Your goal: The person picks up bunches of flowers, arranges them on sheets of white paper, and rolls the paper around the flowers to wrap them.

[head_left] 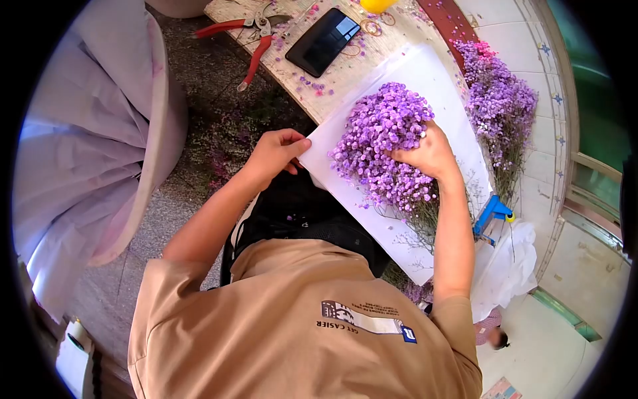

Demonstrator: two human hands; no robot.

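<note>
My left hand [276,156] pinches the near left corner of a large white sheet of wrapping paper [458,126] between thumb and fingers. A full bunch of small purple flowers [382,136] lies on that sheet, its thin green stems [422,223] pointing down toward my body. My right hand [430,156] grips the right side of the flower heads, thumb across the blossoms. Its other fingers are partly hidden among the flowers.
A wooden table [292,80] bears red-handled pruning shears [262,30], a black phone [323,42], rubber bands [371,28] and loose petals. More purple flowers [502,100] lie at right, near a blue tape dispenser [492,216]. A cloth-lined bin [163,126] stands left. Another person [488,329] is at lower right.
</note>
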